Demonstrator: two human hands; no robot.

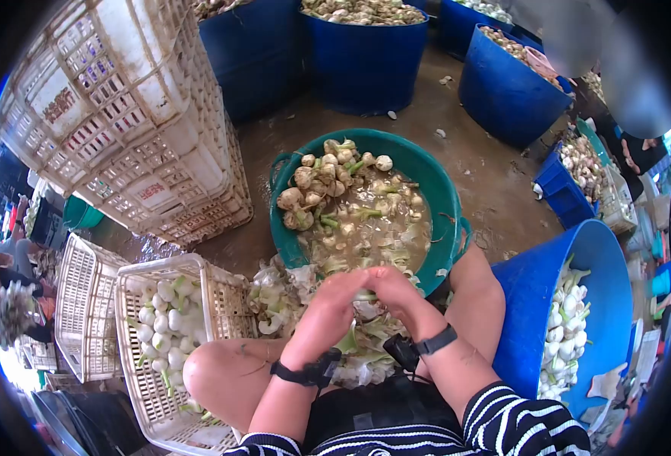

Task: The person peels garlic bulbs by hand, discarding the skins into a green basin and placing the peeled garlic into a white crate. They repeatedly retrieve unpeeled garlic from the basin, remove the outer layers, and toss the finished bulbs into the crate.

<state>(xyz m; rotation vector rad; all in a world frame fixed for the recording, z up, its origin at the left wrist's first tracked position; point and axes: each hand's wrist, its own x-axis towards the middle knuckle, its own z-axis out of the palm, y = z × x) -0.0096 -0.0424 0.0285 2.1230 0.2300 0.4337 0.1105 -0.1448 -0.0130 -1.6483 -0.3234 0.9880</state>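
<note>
My left hand [338,298] and my right hand [393,286] meet at the near rim of a round green tub [445,186]. Their fingers are bent together, and whatever they hold is hidden beneath them. In the tub, brown unpeeled bulbs [316,182] are heaped at the left, and murky water with pale bulbs and peelings fills the rest. Below my hands, loose peeled skins and leaves [369,342] lie between my knees. Each wrist wears a black strap.
At the left, a white crate [198,296] holds white bulbs [170,323], below tall stacked crates [161,144]. A tilted blue tub [605,281] with white bulbs [567,327] stands at the right. Blue barrels [366,64] line the back. People sit at the far left edge.
</note>
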